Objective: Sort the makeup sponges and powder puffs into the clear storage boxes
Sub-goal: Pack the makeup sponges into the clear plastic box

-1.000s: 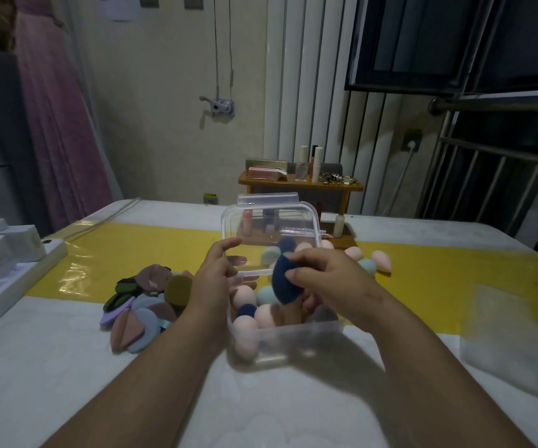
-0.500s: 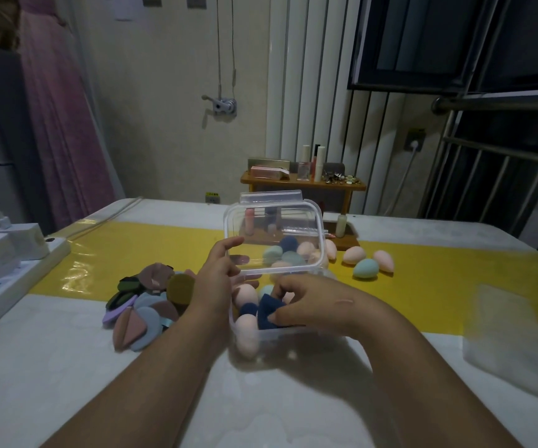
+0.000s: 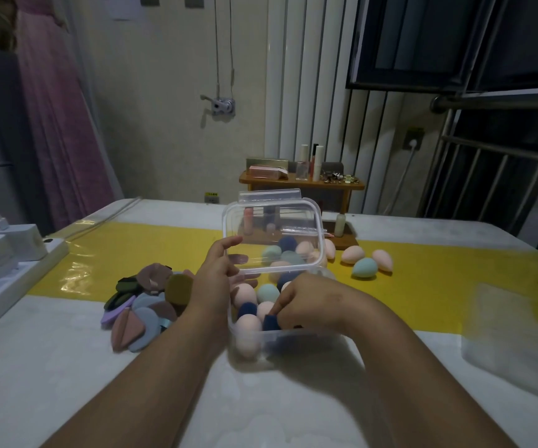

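Now right fingers [image 3: 281,308] pinch navy sponge [image 3: 269,322] inside box [image 3: 263,338].

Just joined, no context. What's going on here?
A person is filling a clear storage box with egg-shaped makeup sponges. The left hand holds the lid upright. The right hand holds a dark blue sponge down inside the partly full box. Loose sponges and a pile of powder puffs lie on the table.

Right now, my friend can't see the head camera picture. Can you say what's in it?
A person's right hand holds a dark blue sponge inside a clear box while the left hand holds its lid up. Flat powder puffs lie piled to the left; loose sponges lie beyond.
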The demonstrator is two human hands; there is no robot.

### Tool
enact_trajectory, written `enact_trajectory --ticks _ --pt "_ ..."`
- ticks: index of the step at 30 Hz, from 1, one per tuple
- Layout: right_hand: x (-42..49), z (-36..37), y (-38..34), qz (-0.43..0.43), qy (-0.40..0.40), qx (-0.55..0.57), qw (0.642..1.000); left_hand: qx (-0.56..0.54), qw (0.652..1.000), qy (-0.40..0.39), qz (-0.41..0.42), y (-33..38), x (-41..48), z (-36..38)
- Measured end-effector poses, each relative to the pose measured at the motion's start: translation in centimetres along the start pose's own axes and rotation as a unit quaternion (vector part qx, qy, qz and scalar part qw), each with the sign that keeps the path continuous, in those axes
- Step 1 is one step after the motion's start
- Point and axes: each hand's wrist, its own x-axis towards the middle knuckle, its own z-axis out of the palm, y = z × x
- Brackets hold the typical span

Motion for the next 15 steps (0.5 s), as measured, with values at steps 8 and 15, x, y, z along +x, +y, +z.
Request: enact_trajectory --ticks 8,15 --pt "-0.3 -0.3 0.3 -0.009 -0.006 0.046 0.999 0.0 1.0 -0.003 -0.002 -0.1 0.2 0.0" --pt "0.8 0.7 0.1 -0.022 0.037 -0.019 0.999 0.003 1.0 -0.004 -0.005 -0.1 0.1 -0.1"
